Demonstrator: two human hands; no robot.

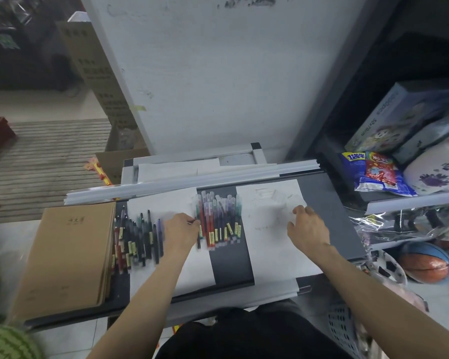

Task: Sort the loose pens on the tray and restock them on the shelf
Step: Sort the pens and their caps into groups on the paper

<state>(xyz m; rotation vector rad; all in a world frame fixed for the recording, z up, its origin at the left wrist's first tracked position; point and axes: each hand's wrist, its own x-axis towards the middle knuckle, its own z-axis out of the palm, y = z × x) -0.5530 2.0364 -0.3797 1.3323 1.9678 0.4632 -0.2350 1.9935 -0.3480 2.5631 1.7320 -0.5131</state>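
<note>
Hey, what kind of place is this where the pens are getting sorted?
Probably a small stationery or variety shop's stock corner: the shelving at right has a boxed puzzle, snack packets and balls, with brown notebooks stacked beside the pens and cardboard boxes behind.

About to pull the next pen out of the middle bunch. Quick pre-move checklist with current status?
1. Left hand reaches middle pen bunch: ok, fingers at its left edge.
2. Single pen pinched: cannot tell, blurred.
3. Right hand out of the way: ok, resting on right paper sheet, holding nothing.
4. Left pen pile separate from the bunch: ok, white paper between them.
5. Pen slot on shelf in view: cannot tell.
</note>
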